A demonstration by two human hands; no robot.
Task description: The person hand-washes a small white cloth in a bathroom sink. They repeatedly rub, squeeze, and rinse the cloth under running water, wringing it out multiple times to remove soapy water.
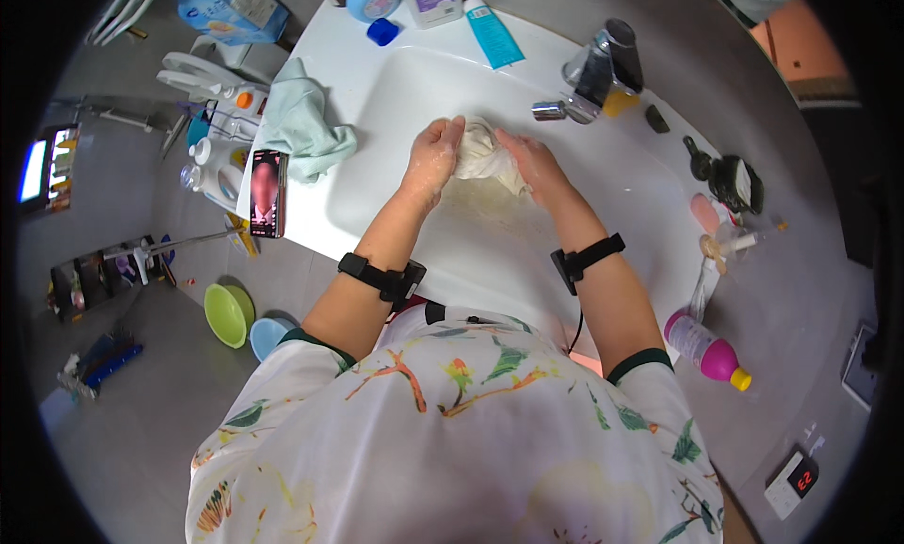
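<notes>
White cloth (483, 152) is between green towel (303, 130) and chrome faucet (595, 81)

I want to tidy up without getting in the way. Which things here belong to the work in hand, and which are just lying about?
In use:
- white cloth, held between left hand and right hand
- washbasin beneath it

Apparently just lying about:
- pale green towel
- smartphone
- turquoise tube
- magenta bottle
</notes>
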